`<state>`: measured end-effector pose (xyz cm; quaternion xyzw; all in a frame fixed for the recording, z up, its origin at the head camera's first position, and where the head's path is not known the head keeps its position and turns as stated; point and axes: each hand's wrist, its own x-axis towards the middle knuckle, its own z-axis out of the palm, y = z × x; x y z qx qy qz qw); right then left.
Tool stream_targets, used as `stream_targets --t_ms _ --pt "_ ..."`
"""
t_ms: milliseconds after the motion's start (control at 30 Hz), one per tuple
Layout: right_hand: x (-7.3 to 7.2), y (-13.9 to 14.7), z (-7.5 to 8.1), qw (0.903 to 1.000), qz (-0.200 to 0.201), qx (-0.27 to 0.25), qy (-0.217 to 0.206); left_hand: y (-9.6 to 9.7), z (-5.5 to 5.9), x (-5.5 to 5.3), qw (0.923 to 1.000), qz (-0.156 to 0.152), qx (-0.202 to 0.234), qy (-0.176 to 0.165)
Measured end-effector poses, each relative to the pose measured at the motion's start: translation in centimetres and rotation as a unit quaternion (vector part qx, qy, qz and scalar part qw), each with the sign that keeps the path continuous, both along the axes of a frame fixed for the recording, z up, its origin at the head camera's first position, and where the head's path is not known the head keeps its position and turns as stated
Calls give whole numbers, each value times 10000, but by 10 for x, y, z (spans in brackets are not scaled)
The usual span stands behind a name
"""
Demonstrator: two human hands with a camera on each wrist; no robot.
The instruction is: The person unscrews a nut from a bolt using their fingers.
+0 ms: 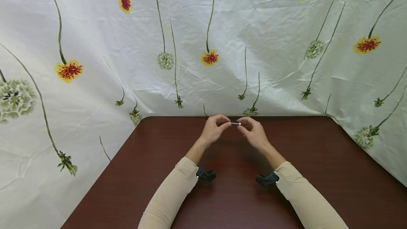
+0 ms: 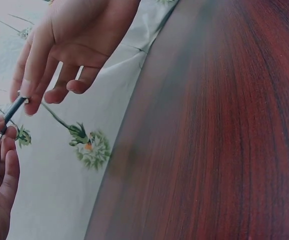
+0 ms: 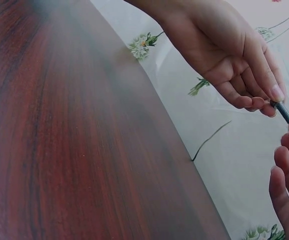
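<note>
A thin threaded metal bolt point(image 1: 235, 123) lies nearly level between my two hands, above the far edge of the table. My left hand point(image 1: 213, 129) pinches its left end with thumb and fingertips. At the right end, my right hand point(image 1: 254, 131) holds the bolt between thumb and fingers. The grey thread of the bolt point(image 2: 15, 110) shows between the hands in the left wrist view. A small shiny piece at the right-hand end is partly covered by fingertips; I cannot tell if it is a nut. In the right wrist view, a dark end of the bolt point(image 3: 284, 112) sits at the left fingertips.
Beneath the hands is a dark reddish-brown wooden table point(image 1: 235, 200) with rounded far corners. A white cloth point(image 1: 190, 80) printed with flowers hangs behind it and along both sides. Dark straps point(image 1: 206, 175) are on both wrists, over beige sleeves.
</note>
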<state>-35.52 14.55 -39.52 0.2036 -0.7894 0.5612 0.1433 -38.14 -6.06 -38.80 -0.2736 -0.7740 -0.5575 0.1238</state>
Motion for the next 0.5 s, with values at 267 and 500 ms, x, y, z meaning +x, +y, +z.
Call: stream_targets --t_ms 267,500 --pt "14 -6 13 9999 -42 -44 -162 0 -1 -1 10000 -23 -2 -6" --pt "6 -3 5 9999 -11 68 100 0 -2 -1 10000 -32 -8 27"
